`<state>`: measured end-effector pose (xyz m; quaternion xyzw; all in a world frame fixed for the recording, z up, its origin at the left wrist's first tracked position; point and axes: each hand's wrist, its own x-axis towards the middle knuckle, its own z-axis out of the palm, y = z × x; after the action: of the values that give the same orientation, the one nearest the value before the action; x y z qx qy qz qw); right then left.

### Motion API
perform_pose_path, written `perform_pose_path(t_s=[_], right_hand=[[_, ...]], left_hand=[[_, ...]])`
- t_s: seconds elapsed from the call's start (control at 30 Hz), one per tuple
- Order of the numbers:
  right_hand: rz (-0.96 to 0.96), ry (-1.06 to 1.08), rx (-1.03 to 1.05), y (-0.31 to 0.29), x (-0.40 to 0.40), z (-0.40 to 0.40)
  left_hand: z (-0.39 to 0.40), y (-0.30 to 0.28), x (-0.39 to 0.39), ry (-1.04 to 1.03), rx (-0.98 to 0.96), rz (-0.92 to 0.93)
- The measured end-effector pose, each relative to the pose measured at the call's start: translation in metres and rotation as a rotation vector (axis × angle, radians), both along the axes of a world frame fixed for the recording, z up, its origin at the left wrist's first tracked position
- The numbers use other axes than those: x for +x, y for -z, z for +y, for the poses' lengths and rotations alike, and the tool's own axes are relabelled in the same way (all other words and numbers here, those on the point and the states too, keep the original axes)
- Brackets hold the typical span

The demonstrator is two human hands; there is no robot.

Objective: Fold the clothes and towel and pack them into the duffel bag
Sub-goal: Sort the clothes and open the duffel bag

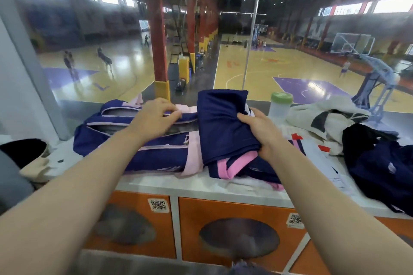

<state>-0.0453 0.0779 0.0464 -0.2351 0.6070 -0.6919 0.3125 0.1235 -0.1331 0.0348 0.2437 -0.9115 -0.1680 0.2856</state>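
1. On the white countertop (pixel 156 182) above orange locker doors (pixel 234 212) lies a navy duffel bag with pale pink trim (pixel 143 152), its top zip open
2. Left hand (pixel 154 118) rests at the bag's opening, fingers curled on the pink-edged flap
3. Right hand (pixel 260 131) grips a folded navy jersey with pink edging (pixel 223 127), held just right of the bag
4. Further right lie a crumpled cream towel (pixel 317 118), dark clothes (pixel 380 167) and a green-lidded plastic bottle (pixel 280 105)
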Motion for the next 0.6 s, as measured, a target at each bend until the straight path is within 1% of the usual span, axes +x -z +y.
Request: perform_pose_path(t_s=[0.03, 0.07, 0.13, 0.17, 0.23, 0.37, 0.43, 0.5, 0.6], right_hand=[[-0.005, -0.005, -0.003, 0.001, -0.001, -0.003], [-0.007, -0.004, -0.006, 0.003, -0.002, -0.007], [-0.004, -0.001, -0.002, 0.006, -0.004, -0.012], [0.000, -0.007, 0.003, 0.009, -0.005, -0.015], [0.004, -0.019, 0.013, 0.013, -0.009, -0.019], [0.003, -0.024, 0.022, 0.015, -0.018, -0.019], [0.012, -0.045, 0.036, 0.015, -0.021, -0.017], [0.020, -0.066, 0.057, 0.016, -0.024, -0.014], [0.017, -0.080, 0.073, 0.011, -0.027, -0.006]], left_hand=[[-0.016, 0.003, 0.003, -0.032, -0.138, -0.098], [-0.027, 0.005, 0.005, -0.061, -0.231, -0.226], [-0.041, 0.011, 0.002, -0.061, -0.320, -0.519], [-0.044, 0.014, -0.001, -0.037, -0.349, -0.630], [-0.048, 0.018, -0.007, 0.007, -0.412, -0.751], [-0.052, 0.024, -0.009, -0.052, -0.488, -0.839], [-0.054, 0.027, -0.008, -0.112, -0.502, -0.779], [-0.056, 0.025, -0.009, -0.169, -0.512, -0.677], [-0.053, 0.011, -0.014, -0.222, -0.550, -0.571]])
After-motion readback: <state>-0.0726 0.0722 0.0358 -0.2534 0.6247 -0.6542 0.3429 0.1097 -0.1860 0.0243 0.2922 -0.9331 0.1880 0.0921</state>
